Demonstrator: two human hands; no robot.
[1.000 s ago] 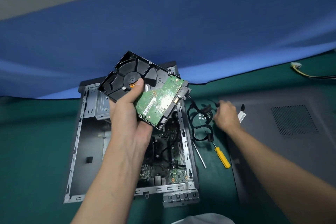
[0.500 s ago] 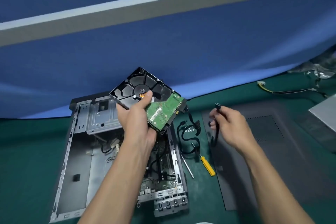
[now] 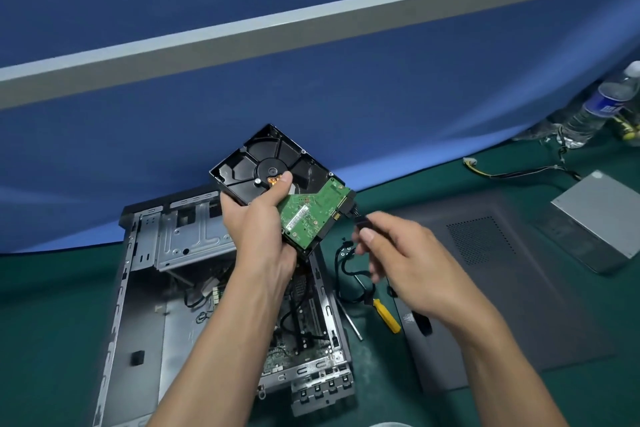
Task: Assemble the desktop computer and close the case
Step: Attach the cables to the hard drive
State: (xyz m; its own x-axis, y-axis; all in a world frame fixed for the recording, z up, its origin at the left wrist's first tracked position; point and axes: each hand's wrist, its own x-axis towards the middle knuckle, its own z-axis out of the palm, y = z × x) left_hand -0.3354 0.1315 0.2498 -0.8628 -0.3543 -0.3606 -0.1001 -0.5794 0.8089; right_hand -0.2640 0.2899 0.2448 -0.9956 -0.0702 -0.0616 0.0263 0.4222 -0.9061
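Note:
My left hand (image 3: 258,229) grips a hard drive (image 3: 256,163) held up above the open computer case (image 3: 145,288), its underside with the green circuit board (image 3: 311,211) facing me. My right hand (image 3: 405,260) pinches a black cable connector (image 3: 362,220) right at the drive's connector edge; whether it is seated I cannot tell. The rest of that black cable (image 3: 343,274) loops on the mat beside the case. The case lies flat with the motherboard (image 3: 304,329) showing in its lower part. The dark side panel (image 3: 519,288) lies to the right.
A yellow-handled screwdriver (image 3: 386,315) lies between case and panel. A grey power supply (image 3: 595,218) with its wire bundle (image 3: 512,172) sits at the right. A water bottle (image 3: 599,107) lies at the far right edge. A blue partition (image 3: 311,80) rises behind the green mat (image 3: 52,305).
My right hand picked the black cable up from the mat and brought its connector to the hard drive's edge. My left hand kept holding the drive up.

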